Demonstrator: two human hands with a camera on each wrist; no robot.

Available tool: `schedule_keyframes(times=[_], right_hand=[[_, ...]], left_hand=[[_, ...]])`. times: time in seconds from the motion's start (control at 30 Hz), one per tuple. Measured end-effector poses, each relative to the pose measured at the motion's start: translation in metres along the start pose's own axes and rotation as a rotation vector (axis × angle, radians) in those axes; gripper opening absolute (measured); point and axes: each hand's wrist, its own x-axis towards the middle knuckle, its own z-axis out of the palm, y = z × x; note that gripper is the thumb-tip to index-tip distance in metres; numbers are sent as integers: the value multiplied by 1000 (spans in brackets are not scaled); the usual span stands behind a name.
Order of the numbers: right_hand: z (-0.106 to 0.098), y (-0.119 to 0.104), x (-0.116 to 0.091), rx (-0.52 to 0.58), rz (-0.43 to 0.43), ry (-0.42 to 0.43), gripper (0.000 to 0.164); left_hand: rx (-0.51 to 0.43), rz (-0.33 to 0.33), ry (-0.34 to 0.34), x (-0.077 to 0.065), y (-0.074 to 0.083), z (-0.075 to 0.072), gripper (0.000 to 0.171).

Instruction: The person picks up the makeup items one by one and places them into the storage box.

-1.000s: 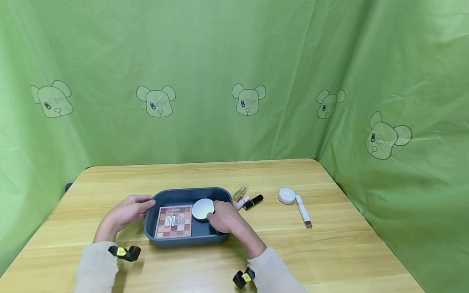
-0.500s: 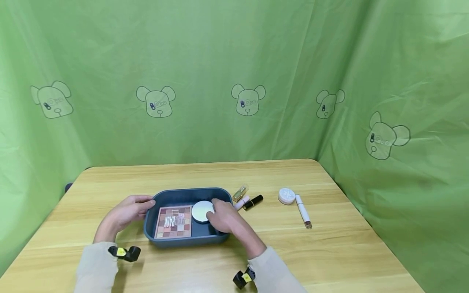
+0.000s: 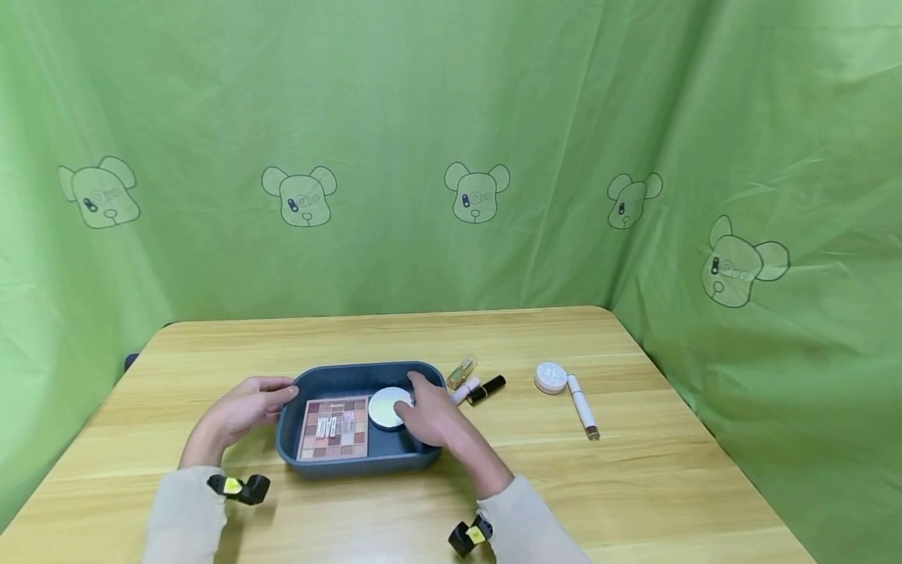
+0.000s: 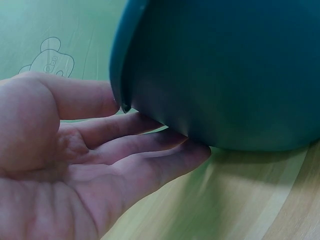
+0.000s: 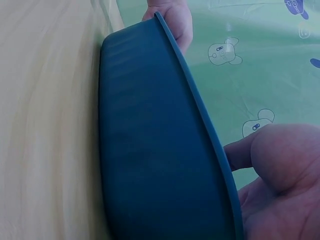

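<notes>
In the head view a dark blue tray [image 3: 362, 468] holds an eyeshadow palette [image 3: 333, 428] on its left side and a round white-topped compact [image 3: 384, 407] beside it. My left hand [image 3: 243, 411] grips the tray's left end. Its thumb meets the rim, and the other fingers reach under the outer wall in the left wrist view. Over the tray's right end, my right hand [image 3: 431, 413] has its index finger stretched forward and its thumb at the compact's right edge. The tray wall [image 5: 150, 130] hides most of those fingers in the right wrist view.
Right of the tray lie a gold-and-clear tube [image 3: 461, 372], a pale pink tube [image 3: 464, 390] and a black lipstick [image 3: 486, 389]. Farther right are a round white case [image 3: 551, 377] and a white tube with a brown end [image 3: 583, 407]. Green curtains [image 3: 395, 258] border the table.
The compact has come to lie slightly lower and farther left beside the palette. My right index finger has straightened away from it. My left hand and the tray stay put.
</notes>
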Motion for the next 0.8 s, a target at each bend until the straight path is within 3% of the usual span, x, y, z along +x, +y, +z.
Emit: schedule_keyframes(times=[0.3, 0.57, 0.8], right_hand=[[-7, 1, -1, 65, -16, 74, 55], [-19, 2, -4, 139, -56, 222, 42], [-29, 5, -5, 163, -63, 294, 29]], left_hand=[[-1, 1, 0, 0, -1, 0, 58], [1, 3, -2, 1, -1, -1, 58], [0, 4, -6, 0, -1, -1, 58]])
